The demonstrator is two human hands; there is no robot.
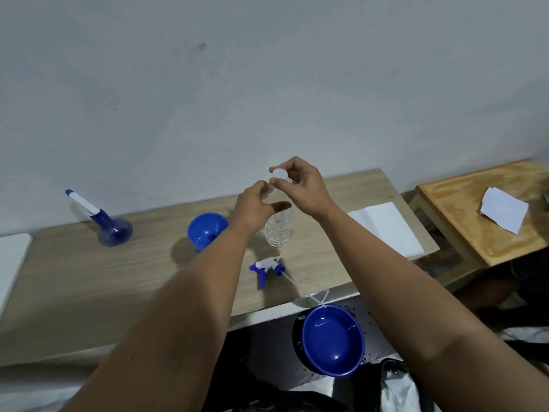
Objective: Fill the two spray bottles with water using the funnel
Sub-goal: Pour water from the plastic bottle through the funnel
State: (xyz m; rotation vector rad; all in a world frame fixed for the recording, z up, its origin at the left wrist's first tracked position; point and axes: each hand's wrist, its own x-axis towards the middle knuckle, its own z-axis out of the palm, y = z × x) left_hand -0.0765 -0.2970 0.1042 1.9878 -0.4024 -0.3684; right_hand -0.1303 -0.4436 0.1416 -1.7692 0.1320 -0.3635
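Note:
A clear ribbed water bottle [279, 230] stands upright on the wooden table [89, 278]. My left hand [255, 205] wraps around its neck. My right hand [300, 184] pinches the white cap [279, 173] at the bottle's top. A blue funnel [206, 228] sits left of the bottle, partly behind my left forearm. A blue round spray bottle [114, 230] with a white and blue tube sticking from its neck stands far left. A loose white and blue spray head [267, 267] lies on the table in front of the bottle, its thin tube reaching toward the table edge.
A blue bowl [332, 340] holding water sits below the table's front edge on a dark wet surface. White paper sheets [386, 227] lie at the table's right end. A second wooden table [475, 212] with a paper stands to the right. The wall is close behind.

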